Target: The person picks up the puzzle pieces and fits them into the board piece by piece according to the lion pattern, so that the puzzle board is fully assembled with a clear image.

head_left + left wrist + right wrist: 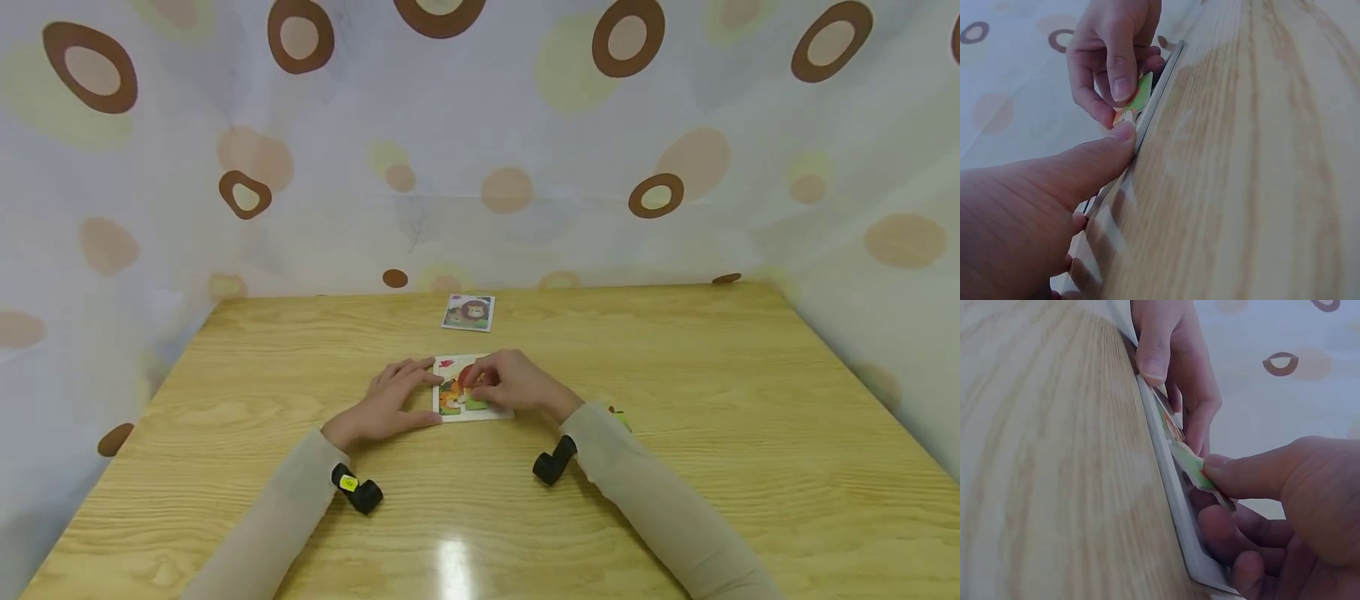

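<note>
A small white puzzle board (474, 417) lies on the table, showing an orange animal picture at its left. My left hand (388, 405) rests along the board's left side, fingers extended, with the thumb touching its near left corner. Over the right part of the board, my right hand (522, 385) pinches a puzzle piece (1190, 465) with green on it between thumb and fingers. In the right wrist view this piece is tilted over the board, beside a part with orange on it. My right fingers hide much of the board's right half.
Behind the board lies a square card (468, 313) with a lion picture. A small green piece (621, 419) shows partly behind my right sleeve. The wooden table (465, 517) meets a patterned cloth (465, 242) at the back and sides.
</note>
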Available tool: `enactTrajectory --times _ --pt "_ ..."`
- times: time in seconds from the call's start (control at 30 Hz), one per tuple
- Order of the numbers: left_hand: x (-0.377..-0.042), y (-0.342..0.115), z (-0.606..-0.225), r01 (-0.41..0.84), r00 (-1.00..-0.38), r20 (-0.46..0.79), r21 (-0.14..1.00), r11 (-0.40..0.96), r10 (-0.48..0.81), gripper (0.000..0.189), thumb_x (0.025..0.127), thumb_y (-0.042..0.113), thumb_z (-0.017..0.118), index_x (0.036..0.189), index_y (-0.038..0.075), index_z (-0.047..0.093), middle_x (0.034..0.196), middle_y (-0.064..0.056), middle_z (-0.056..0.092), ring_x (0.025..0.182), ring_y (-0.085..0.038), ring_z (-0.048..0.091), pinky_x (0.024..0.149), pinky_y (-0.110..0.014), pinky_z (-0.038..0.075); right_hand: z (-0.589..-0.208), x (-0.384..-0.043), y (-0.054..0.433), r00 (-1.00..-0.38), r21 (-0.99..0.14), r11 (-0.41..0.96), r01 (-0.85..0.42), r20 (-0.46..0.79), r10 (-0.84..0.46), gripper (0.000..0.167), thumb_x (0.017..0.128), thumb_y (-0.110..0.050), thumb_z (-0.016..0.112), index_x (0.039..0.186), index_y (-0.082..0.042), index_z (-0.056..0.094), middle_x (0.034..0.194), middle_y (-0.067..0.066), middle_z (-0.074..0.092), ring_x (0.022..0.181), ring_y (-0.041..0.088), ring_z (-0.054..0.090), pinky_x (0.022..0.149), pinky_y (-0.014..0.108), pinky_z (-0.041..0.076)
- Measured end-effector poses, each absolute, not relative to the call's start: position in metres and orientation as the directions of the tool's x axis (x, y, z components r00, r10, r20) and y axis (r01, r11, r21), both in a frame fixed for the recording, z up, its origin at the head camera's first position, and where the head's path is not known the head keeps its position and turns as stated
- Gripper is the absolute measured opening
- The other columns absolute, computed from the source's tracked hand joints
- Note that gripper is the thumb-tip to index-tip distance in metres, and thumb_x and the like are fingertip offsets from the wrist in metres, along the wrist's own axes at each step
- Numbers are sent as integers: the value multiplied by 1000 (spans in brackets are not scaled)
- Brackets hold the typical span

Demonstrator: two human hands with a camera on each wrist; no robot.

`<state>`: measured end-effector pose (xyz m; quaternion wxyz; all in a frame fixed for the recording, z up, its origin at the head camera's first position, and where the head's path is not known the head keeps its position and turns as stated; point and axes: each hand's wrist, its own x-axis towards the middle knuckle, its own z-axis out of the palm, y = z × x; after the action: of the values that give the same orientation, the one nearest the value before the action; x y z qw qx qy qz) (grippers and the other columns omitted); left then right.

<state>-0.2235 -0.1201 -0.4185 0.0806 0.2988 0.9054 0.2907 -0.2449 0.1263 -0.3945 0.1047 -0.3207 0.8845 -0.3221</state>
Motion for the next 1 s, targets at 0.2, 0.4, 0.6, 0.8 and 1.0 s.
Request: enactTrajectory --times 0.2,0.4,0.6,0.8,1.0 --pt "-226 -121 -420 502 -812 44 561 658 582 54 89 38 67 136 14 52 158 -11 27 144 -41 16 111 -64 10 -397 -243 119 -785 -565 633 -529 42 -619 8 88 -17 70 94 -14 74 75 -2 65 58 6 40 58 20 36" --pt "-224 -123 -420 503 -814 44 553 664 579 53 89 37 68 134 13 54 157 -12 29 143 -41 18 110 -64 13 -395 -235 108 -844 -543 712 -445 -11 -535 7 87 -19 71 90 -14 74 92 3 71 61 9 44 58 21 38" --pt "-220 -121 -421 507 -806 46 567 649 590 51 89 35 68 133 12 54 156 -14 30 142 -43 19 108 -66 15 -392 -226 106 -914 -538 791 -292 -86 -396 9 83 -24 76 84 -15 73 87 1 70 65 12 51 57 23 39" --pt "-220 -121 -423 517 -807 60 553 654 587 51 90 35 68 133 12 54 155 -14 31 142 -43 20 108 -65 15 -389 -227 104 -947 -503 847 -172 -153 -284 29 79 -32 79 89 -11 62 89 1 65 73 15 54 63 27 43" --pt "-222 -120 -423 516 -804 57 562 646 592 53 90 37 67 134 13 53 157 -13 29 142 -43 18 110 -65 12 -385 -228 103 -955 -458 878 -143 -168 -243 35 77 -35 81 90 -12 58 90 1 63 76 16 53 65 28 42"
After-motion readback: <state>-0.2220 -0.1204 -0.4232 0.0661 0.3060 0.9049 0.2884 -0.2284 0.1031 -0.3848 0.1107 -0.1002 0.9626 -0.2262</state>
